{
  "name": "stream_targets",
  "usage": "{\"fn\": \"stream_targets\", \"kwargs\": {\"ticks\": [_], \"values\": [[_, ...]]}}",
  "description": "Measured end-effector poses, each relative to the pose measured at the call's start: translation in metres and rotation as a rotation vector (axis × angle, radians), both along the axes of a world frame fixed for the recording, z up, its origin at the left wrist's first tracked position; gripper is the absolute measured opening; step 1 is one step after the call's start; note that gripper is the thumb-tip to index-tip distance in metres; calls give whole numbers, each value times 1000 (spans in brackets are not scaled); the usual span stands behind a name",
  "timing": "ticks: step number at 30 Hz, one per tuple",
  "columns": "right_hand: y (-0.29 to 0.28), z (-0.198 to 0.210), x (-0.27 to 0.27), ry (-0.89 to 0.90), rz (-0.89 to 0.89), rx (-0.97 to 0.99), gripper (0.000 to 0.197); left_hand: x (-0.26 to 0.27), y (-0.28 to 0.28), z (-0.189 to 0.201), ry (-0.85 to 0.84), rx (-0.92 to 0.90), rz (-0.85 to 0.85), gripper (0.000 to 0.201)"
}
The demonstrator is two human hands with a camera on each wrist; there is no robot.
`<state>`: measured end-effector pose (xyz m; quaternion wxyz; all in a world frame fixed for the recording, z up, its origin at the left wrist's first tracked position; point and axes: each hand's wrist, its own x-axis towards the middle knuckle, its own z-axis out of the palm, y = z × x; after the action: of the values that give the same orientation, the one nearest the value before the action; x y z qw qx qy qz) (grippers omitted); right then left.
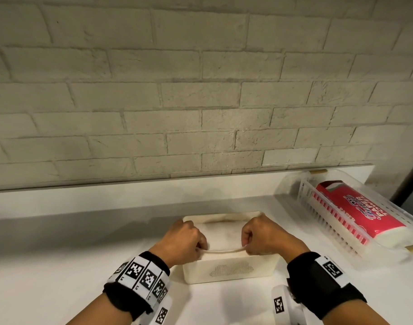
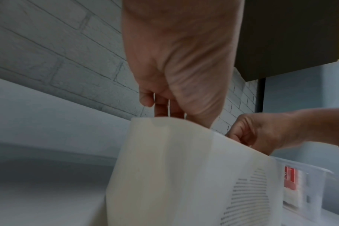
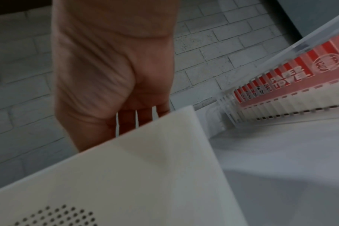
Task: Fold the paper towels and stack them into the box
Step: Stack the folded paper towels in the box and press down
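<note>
While both hands work over the box: the scene sits on a white counter (image 1: 60, 266) against a pale brick wall (image 1: 200, 90)

Left hand (image 1: 183, 240): fingers curled, pinching the left end of a folded paper towel (image 1: 224, 250); knuckles over the box's left side

Right hand (image 1: 264, 235): fingers curled, pinching the right end of the same towel; knuckles over the box's right side

Paper towel: a thin white strip sagging slightly between the two hands; its long axis runs left to right, parallel to the box's near wall and just above the near rim; how far it lies inside the box I cannot tell

Box (image 1: 231, 270): cream plastic, open top, rectangular, long axis left to right; a patch of small holes in its near wall

Edges: the box's far rim stands near a low white ledge (image 1: 130, 195) at the foot of the wall

Open room: bare counter to the left of the box and in front of it; narrower strip to the right

Right side: a clear slatted tray (image 1: 329, 221) lies at an angle; inside it a red pack of paper towels (image 1: 355, 207), long axis running from far left to near right
</note>
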<state>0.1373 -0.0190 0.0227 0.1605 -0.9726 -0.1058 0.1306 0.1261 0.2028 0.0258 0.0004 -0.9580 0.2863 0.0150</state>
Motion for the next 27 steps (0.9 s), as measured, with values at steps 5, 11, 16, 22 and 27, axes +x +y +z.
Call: {"fn": "stream_targets", "kwargs": {"ticks": [5, 11, 16, 22, 27], "values": [[-6, -6, 4, 65, -5, -18, 23, 1, -1, 2, 88, 44, -1, 23], [-19, 18, 3, 98, -73, 114, 27, 10, 5, 16, 333, -100, 150, 35], [-19, 11, 13, -16, 46, -342, 47, 17, -1, 15, 273, 235, 179, 59], [-17, -4, 12, 52, 143, -524, 63, 15, -15, 4, 298, 466, 182, 48], [-15, 4, 2, 128, 61, -383, 67, 11, -10, 6, 265, 408, 206, 52]]}}
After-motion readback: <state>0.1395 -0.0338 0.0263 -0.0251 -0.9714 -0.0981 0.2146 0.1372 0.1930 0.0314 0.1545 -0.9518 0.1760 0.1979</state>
